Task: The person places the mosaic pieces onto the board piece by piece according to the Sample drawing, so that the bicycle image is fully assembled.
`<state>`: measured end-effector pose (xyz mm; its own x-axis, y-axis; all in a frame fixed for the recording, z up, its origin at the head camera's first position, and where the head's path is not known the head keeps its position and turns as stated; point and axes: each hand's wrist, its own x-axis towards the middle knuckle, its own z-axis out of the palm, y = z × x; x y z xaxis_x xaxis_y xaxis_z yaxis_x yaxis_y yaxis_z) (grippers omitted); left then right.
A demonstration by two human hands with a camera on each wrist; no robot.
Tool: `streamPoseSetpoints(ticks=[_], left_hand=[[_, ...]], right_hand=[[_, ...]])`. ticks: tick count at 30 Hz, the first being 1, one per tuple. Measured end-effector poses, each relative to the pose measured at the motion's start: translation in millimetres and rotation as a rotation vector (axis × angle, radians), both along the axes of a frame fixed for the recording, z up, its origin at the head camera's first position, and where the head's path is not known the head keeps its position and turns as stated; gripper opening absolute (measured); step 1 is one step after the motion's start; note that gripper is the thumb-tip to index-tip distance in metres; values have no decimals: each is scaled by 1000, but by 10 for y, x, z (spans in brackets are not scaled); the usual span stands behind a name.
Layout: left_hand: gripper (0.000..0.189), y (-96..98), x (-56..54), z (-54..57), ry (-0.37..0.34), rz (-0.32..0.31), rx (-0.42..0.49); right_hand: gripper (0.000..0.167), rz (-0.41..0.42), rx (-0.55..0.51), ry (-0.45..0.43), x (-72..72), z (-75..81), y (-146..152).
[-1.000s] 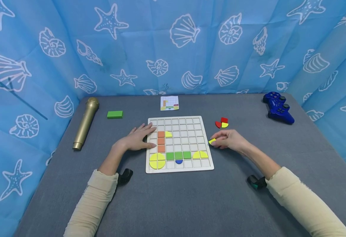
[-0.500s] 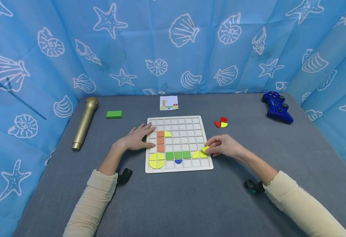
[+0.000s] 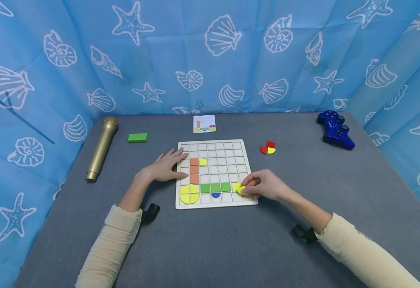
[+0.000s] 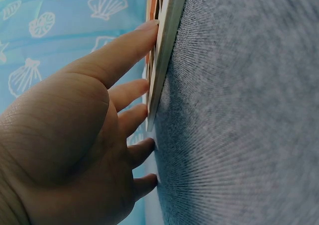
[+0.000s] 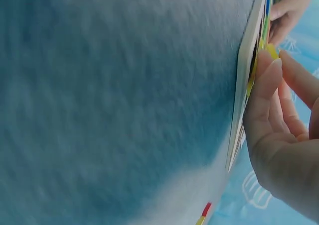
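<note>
My right hand pinches a yellow quarter-circle tile between thumb and fingers, low over the lower right of the wooden grid board. In the right wrist view the yellow tile shows at the fingertips, and the hand partly hides the yellow tiles under it. My left hand rests with spread fingers on the board's left edge; the left wrist view shows the thumb on the rim. On the board lie orange squares, green squares, a yellow circle of quarter tiles and a blue piece.
Two red tiles and a yellow quarter tile lie right of the board. Behind it is a pattern card. A green block and gold microphone lie left, a blue game controller far right.
My right hand has carried the yellow quarter-circle tile leftward and down, from beside the board's right edge to above its lower right cells. The left hand has stayed on the board's edge.
</note>
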<state>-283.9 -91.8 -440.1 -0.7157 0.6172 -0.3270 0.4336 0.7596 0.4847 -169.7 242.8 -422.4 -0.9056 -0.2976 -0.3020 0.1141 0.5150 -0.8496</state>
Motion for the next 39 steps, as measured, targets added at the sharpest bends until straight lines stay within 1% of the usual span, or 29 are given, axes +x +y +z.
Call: streamPoseSetpoints(ticks=[4, 10, 13, 21, 26, 34, 39], left_hand=[[80, 9, -11, 2, 2, -2, -5], [79, 6, -10, 23, 11, -10, 5], [79, -1, -6, 28, 11, -11, 14], [79, -13, -9, 14, 9, -16, 5], [80, -13, -10, 13, 7, -10, 1], [80, 0, -16, -2, 1, -8, -3], [80, -1, -12, 8, 1, -9, 3]], right_hand=[[19, -12, 14, 39, 52, -28, -45], [15, -39, 81, 97, 112, -55, -106], [14, -42, 104, 128, 128, -65, -132], [11, -44, 187, 205, 141, -81, -193], [10, -63, 199, 189, 155, -72, -212], [18, -103, 145, 143, 185, -32, -159], [20, -90, 98, 101, 183, -14, -127]])
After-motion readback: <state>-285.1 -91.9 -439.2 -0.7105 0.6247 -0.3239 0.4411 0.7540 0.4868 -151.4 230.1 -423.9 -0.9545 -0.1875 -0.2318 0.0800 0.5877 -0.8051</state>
